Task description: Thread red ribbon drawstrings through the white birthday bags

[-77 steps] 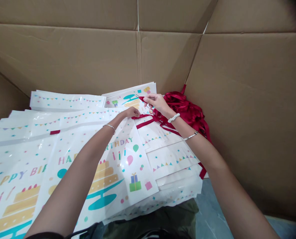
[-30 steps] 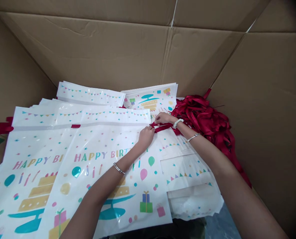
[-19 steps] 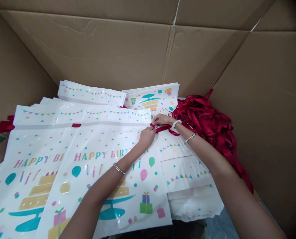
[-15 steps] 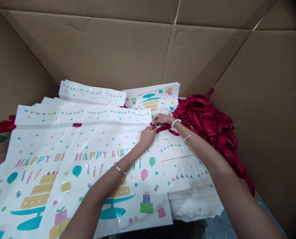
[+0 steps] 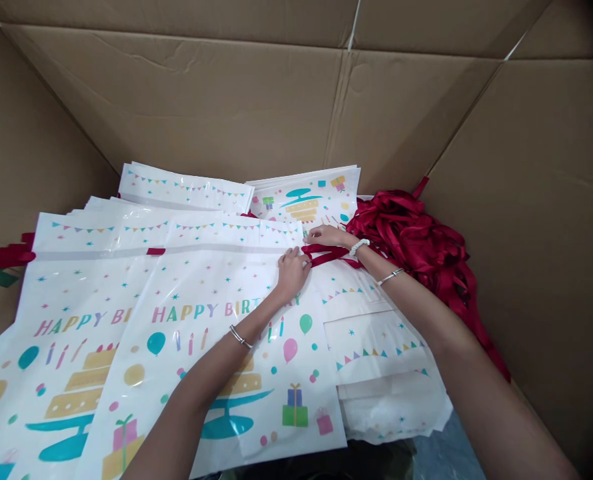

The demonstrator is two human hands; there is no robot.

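A large white plastic gift bag [image 5: 196, 280] printed with HAPPY BIRTHDAY lies flat in front of me, with a grey band near its top. Red ribbon [image 5: 329, 253] comes out at the right end of that band. My left hand [image 5: 292, 272] rests on the bag's right edge, its fingers closed at the ribbon; the exact pinch is partly hidden. Just above the ribbon, my right hand [image 5: 327, 236] reaches over the bag's edge with loosely stretched fingers, and no hold shows in it.
Tall cardboard walls [image 5: 201, 100] surround the work area. A heap of red ribbon [image 5: 411, 240] lies at the right. More printed bags [image 5: 181, 187] are stacked behind, and others [image 5: 376, 347] lie under the front bag. Red ribbon ends [image 5: 6, 257] stick out at the left.
My right hand has loosened and shifted slightly up and right from the ribbon. The ribbon strands beside the bag lie straighter. My left hand has moved slightly left.
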